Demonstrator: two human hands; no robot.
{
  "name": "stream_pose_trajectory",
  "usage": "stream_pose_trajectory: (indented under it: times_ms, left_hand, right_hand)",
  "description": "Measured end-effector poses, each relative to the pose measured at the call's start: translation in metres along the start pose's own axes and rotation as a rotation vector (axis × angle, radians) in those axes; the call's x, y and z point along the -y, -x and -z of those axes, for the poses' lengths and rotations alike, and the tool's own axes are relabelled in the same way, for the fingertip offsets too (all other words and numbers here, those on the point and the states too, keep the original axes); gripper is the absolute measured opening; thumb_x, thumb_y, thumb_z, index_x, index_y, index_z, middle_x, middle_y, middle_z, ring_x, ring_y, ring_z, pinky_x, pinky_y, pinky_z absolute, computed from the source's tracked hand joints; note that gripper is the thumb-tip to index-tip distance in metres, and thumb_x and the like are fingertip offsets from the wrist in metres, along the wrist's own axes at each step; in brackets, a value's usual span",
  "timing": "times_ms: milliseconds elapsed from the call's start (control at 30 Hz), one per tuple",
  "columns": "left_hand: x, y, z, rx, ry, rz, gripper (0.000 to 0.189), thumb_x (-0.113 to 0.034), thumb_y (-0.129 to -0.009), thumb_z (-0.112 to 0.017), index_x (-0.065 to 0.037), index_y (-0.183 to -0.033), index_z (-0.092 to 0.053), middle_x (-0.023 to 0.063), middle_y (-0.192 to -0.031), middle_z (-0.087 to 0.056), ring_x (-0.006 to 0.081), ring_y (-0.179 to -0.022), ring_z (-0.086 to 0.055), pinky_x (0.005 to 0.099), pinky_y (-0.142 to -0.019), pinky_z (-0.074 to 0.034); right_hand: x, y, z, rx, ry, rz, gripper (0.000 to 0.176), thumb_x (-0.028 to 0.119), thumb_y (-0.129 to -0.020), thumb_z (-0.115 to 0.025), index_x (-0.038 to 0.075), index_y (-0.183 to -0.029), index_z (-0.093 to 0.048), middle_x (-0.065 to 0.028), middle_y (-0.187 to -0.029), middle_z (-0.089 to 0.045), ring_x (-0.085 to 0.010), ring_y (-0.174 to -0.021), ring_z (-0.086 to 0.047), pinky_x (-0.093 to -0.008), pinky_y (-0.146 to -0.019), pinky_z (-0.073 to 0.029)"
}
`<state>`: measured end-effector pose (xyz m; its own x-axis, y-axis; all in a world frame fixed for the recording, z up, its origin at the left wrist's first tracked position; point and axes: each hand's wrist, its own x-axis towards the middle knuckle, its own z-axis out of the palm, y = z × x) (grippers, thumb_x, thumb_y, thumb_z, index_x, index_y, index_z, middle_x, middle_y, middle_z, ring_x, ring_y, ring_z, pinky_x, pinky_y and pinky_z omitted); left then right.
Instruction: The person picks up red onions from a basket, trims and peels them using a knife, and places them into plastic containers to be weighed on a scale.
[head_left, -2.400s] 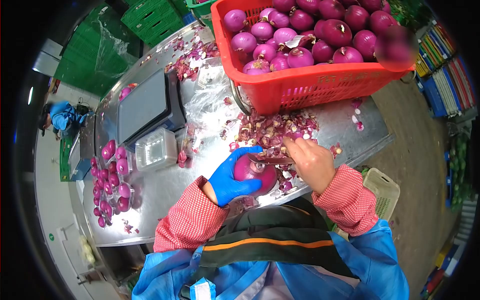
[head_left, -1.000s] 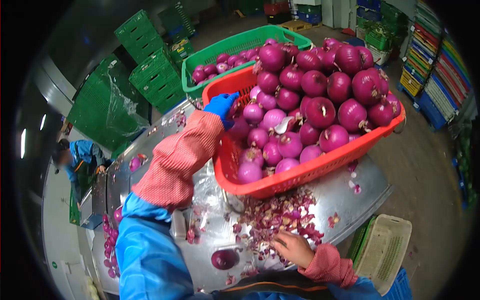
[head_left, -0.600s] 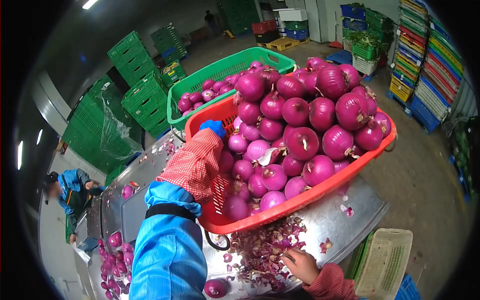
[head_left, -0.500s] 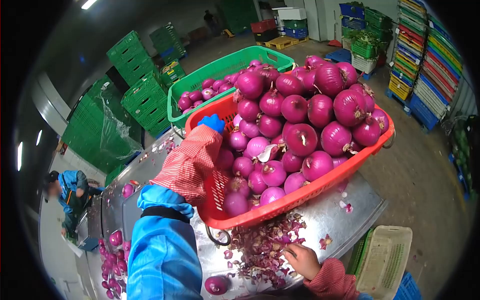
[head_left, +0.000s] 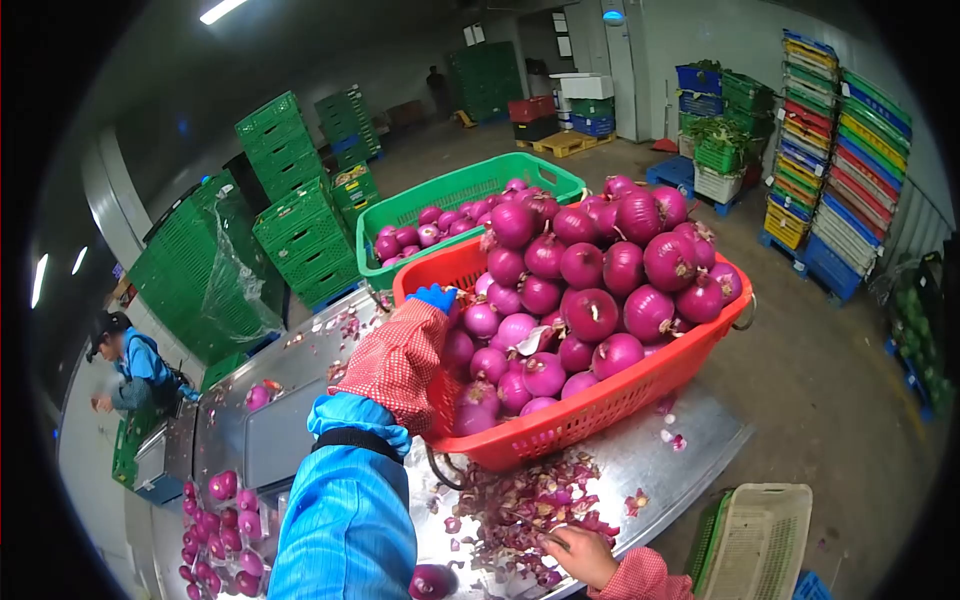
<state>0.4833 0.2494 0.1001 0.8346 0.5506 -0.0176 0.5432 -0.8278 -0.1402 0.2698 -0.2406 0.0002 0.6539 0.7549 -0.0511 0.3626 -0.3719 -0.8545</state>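
A red plastic crate [head_left: 600,428] heaped with red onions [head_left: 622,265] sits tilted on the metal table [head_left: 700,445]. My left hand [head_left: 437,297], in a blue glove, reaches over the crate's left end. Its fingers are bent beside the onions; whatever they grip is hidden. Low in front of the crate, my bare right hand [head_left: 583,556] is closed over the scattered onion skins [head_left: 520,497]. A thin dark piece shows at its fingers, too small to name. One loose onion [head_left: 430,580] lies near the table's front edge, partly behind my left sleeve.
Behind stands a green crate [head_left: 366,245] with more onions. At left are a grey tray [head_left: 285,437], bagged onions [head_left: 222,545] and a co-worker [head_left: 143,368]. A cream crate [head_left: 795,560] stands on the floor at right. Stacked crates [head_left: 285,145] and pallets line the room.
The view has shifted, so the crate appears slightly lower. My left hand stays at the crate's left end, its fingers now reaching toward the onions. My right hand remains over the skins.
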Motion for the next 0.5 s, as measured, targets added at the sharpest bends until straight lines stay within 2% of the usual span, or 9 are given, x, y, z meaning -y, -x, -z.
stream_pose_trajectory:
  times_ms: [67,167,233,267,300,367,433,467,500]
  left_hand:
    - [0.003,0.008,0.012,-0.029,-0.208,-0.203,0.048,-0.052,-0.097,-0.043,-0.023,-0.134,-0.053,0.0139,-0.130,-0.060,0.0377,-0.115,-0.061,0.0553,-0.094,-0.049]
    - [0.013,-0.024,0.005,0.035,-0.388,-0.301,0.046,-0.046,-0.097,-0.044,-0.023,-0.137,-0.051,0.0117,-0.130,-0.060,0.0371,-0.118,-0.060,0.0558,-0.096,-0.048]
    - [0.015,-0.032,0.002,0.060,-0.257,-0.235,0.042,-0.041,-0.099,-0.042,-0.022,-0.135,-0.053,0.0129,-0.129,-0.060,0.0404,-0.121,-0.058,0.0581,-0.097,-0.046]
    - [0.017,-0.039,-0.002,0.077,-0.166,-0.182,0.042,-0.041,-0.099,-0.042,-0.021,-0.134,-0.054,0.0135,-0.129,-0.061,0.0413,-0.120,-0.058,0.0586,-0.097,-0.046]
    - [0.018,-0.045,-0.006,0.097,-0.077,-0.126,0.042,-0.040,-0.099,-0.041,-0.021,-0.133,-0.055,0.0141,-0.128,-0.061,0.0421,-0.120,-0.058,0.0592,-0.096,-0.046]
    - [0.007,-0.023,0.020,0.137,-0.176,-0.156,0.055,-0.037,-0.084,-0.059,-0.017,-0.134,-0.052,0.0181,-0.126,-0.060,0.0423,-0.115,-0.061,0.0560,-0.093,-0.051]
    - [-0.006,-0.002,0.041,0.164,-0.351,-0.202,0.099,-0.034,-0.055,-0.092,-0.014,-0.139,-0.042,0.0192,-0.125,-0.058,0.0390,-0.111,-0.064,0.0520,-0.087,-0.056]
    - [-0.006,0.001,0.044,0.145,-0.303,-0.185,0.106,-0.036,-0.053,-0.092,-0.012,-0.142,-0.040,0.0206,-0.125,-0.057,0.0398,-0.113,-0.062,0.0500,-0.091,-0.055]
    - [-0.009,0.014,0.047,0.044,-0.174,-0.170,0.099,-0.036,-0.058,-0.088,-0.011,-0.141,-0.041,0.0215,-0.125,-0.058,0.0406,-0.113,-0.062,0.0487,-0.092,-0.054]
  right_hand:
    - [-0.007,0.003,0.002,-0.006,0.023,-0.030,0.023,0.029,-0.091,-0.064,0.007,-0.095,-0.068,-0.0121,-0.087,-0.068,-0.0333,-0.080,-0.067,-0.0421,-0.070,-0.052]
    - [-0.023,0.002,0.002,-0.007,-0.028,-0.056,0.023,0.028,-0.090,-0.065,0.008,-0.103,-0.066,-0.0127,-0.095,-0.067,-0.0329,-0.084,-0.066,-0.0409,-0.072,-0.053]
    - [-0.042,0.000,-0.001,0.071,-0.083,-0.083,0.032,0.025,-0.087,-0.067,0.012,-0.117,-0.063,-0.0131,-0.110,-0.066,-0.0328,-0.092,-0.065,-0.0392,-0.074,-0.053]
    - [-0.048,0.000,-0.007,-0.014,-0.038,-0.066,0.024,0.023,-0.086,-0.067,0.012,-0.107,-0.064,-0.0104,-0.095,-0.067,-0.0331,-0.082,-0.065,-0.0419,-0.069,-0.052]
    - [-0.043,-0.003,-0.005,-0.028,-0.044,-0.090,0.022,0.025,-0.088,-0.066,0.010,-0.103,-0.065,-0.0113,-0.093,-0.067,-0.0330,-0.082,-0.066,-0.0416,-0.070,-0.052]
    - [-0.027,-0.012,0.007,-0.050,-0.057,-0.136,0.025,0.030,-0.092,-0.063,0.006,-0.097,-0.068,-0.0130,-0.089,-0.068,-0.0330,-0.082,-0.067,-0.0410,-0.072,-0.053]
    - [-0.023,-0.016,0.010,-0.068,-0.061,-0.121,0.025,0.029,-0.092,-0.063,0.005,-0.097,-0.068,-0.0136,-0.091,-0.067,-0.0337,-0.083,-0.067,-0.0413,-0.072,-0.053]
    - [-0.019,-0.017,0.012,-0.080,-0.045,-0.111,0.025,0.029,-0.092,-0.063,0.005,-0.097,-0.068,-0.0135,-0.091,-0.067,-0.0339,-0.082,-0.066,-0.0413,-0.072,-0.053]
    - [-0.016,-0.017,0.014,-0.093,-0.029,-0.103,0.025,0.029,-0.092,-0.063,0.005,-0.098,-0.068,-0.0135,-0.091,-0.067,-0.0341,-0.082,-0.066,-0.0413,-0.072,-0.052]
